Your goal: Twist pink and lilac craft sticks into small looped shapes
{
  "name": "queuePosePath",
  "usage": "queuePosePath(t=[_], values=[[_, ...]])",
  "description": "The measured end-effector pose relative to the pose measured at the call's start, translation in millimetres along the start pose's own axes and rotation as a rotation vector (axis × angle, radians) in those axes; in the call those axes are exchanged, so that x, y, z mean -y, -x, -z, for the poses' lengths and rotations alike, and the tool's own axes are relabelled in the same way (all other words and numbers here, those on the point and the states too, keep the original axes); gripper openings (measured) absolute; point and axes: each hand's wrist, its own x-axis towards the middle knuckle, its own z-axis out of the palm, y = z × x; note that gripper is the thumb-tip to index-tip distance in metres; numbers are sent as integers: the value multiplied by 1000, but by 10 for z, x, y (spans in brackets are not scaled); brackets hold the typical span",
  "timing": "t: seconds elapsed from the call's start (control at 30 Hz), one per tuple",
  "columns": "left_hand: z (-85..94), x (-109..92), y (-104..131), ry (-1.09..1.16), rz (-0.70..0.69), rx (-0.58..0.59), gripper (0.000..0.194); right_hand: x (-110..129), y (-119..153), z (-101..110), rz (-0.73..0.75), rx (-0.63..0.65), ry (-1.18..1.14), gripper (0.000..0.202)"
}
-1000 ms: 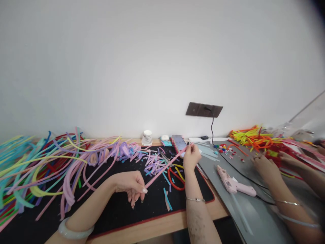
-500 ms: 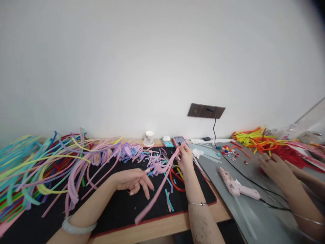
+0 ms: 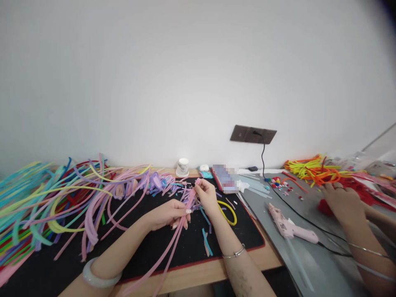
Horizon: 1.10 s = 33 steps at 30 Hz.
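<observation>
Long pink fuzzy stems (image 3: pixel 168 255) run between my two hands above the black mat (image 3: pixel 139 251) and hang down past the table's front edge. My left hand (image 3: pixel 173 212) pinches them partway along, thumb on top. Higher up, my right hand (image 3: pixel 204 194) has its fingers closed on their upper end. Short purple and pink pieces (image 3: pixel 194 204) lie beneath and behind the hands. A yellow loop (image 3: pixel 230 214) rests beside my right wrist, and short blue pieces (image 3: pixel 207 242) lie below it.
Many coloured stems (image 3: pixel 62 202) spread over the left side. At the back stand a white cup (image 3: pixel 183 167) and a phone (image 3: pixel 225 178). A pink glue gun (image 3: pixel 291 227) with a black cable lies on the grey table, right, where another person's hands (image 3: pixel 343 204) hold something red.
My left hand has risen and closed on the pink stems. My right hand has shifted left and down with their upper end. The red loop near my right wrist no longer shows.
</observation>
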Motion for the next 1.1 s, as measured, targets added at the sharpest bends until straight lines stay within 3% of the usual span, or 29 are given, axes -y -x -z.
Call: queuePosePath(t=[0.17, 0.33, 0.4, 0.73, 0.97, 1.1], values=[[26, 21, -2, -53, 13, -2, 37, 48, 6, 3, -109, 0, -101, 29], [10, -32, 7, -143, -97, -121, 39, 126, 75, -30, -371, 336, -150, 29], [-6, -49, 2, -160, -104, -163, 38, 143, 97, -41, -399, 418, -119, 28], [37, 60, -72, -115, -44, -177, 38, 97, 58, -36, -191, 235, -1, 20], [77, 82, -109, -133, -83, -349, 41, 169, 65, -55, -48, 115, 69, 11], [92, 44, -109, -79, -130, -486, 39, 219, 95, -36, -88, 150, 142, 5]])
